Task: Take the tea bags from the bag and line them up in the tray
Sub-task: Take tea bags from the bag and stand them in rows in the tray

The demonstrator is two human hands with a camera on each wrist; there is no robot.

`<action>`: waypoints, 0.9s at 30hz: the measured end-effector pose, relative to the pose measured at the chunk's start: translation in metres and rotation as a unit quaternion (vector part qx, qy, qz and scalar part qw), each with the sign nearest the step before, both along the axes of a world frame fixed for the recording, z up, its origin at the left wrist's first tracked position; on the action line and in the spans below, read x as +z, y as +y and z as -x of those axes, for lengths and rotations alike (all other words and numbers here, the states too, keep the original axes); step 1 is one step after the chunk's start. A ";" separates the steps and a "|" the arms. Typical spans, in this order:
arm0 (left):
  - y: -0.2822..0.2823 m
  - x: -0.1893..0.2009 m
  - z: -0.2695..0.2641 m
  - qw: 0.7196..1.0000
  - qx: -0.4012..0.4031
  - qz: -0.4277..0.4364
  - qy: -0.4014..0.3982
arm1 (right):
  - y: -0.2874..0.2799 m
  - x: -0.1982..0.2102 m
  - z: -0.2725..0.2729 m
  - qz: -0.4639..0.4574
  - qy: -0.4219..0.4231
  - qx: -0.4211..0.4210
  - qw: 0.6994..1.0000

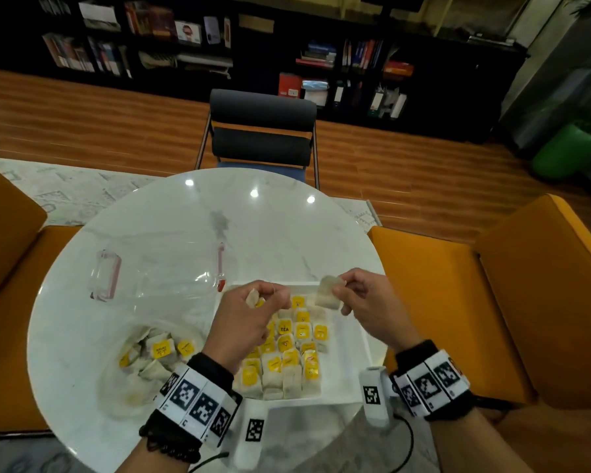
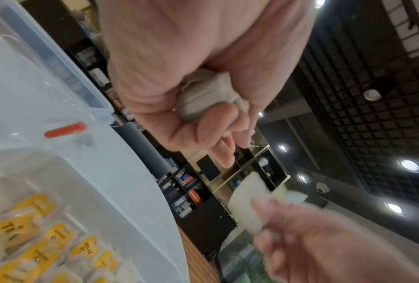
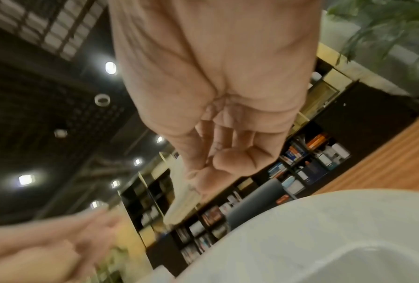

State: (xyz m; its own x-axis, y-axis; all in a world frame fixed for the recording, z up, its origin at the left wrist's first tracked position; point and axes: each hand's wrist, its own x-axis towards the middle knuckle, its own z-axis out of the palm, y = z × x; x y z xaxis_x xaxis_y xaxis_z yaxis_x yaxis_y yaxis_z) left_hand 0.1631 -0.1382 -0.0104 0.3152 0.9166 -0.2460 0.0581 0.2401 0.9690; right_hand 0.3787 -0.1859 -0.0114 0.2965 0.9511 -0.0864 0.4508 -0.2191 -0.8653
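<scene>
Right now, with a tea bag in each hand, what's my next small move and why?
Probably lower the right hand and set its tea bag into the white tray's bare right side; the rows beside it are filled, and the left hand grips another tea bag.

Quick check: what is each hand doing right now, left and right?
Left hand: fingers curled round a tea bag, above the tray.
Right hand: pinching another tea bag.

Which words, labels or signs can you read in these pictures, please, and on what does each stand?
"TEA": on a yellow tag of a tea bag in the white tray.
Yellow tags in the plastic bag: print too small to read.
Left wrist view, tray tags: letters blurred, unreadable.
Black-and-white square markers on the wrist bands: patterns, no words.
Book spines on the shelves: too small.
</scene>
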 end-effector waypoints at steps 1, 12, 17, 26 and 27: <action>0.001 -0.003 0.006 1.000 0.010 0.012 -0.006 | 0.003 -0.012 -0.003 0.036 -0.049 0.008 0.998; -0.003 -0.025 0.043 0.957 0.065 0.240 -0.148 | 0.011 -0.103 0.004 0.373 -0.237 0.115 0.890; 0.000 -0.022 0.044 0.945 0.060 0.266 -0.181 | 0.014 -0.117 0.010 0.371 -0.251 0.069 0.892; 0.000 -0.016 0.039 0.898 0.044 0.337 -0.278 | 0.008 -0.066 0.015 0.280 -0.249 0.046 0.926; 0.000 -0.015 0.037 0.894 0.043 0.342 -0.286 | 0.007 -0.049 0.017 0.230 -0.226 0.038 0.946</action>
State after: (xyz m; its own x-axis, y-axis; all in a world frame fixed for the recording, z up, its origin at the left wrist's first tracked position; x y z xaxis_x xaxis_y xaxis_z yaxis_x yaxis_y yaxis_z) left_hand 0.1264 -0.1381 -0.0257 0.5051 0.6403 -0.5787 -0.4471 0.7676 0.4591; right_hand 0.3617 -0.1787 -0.0606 0.3344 0.8642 -0.3760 0.7818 -0.4772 -0.4015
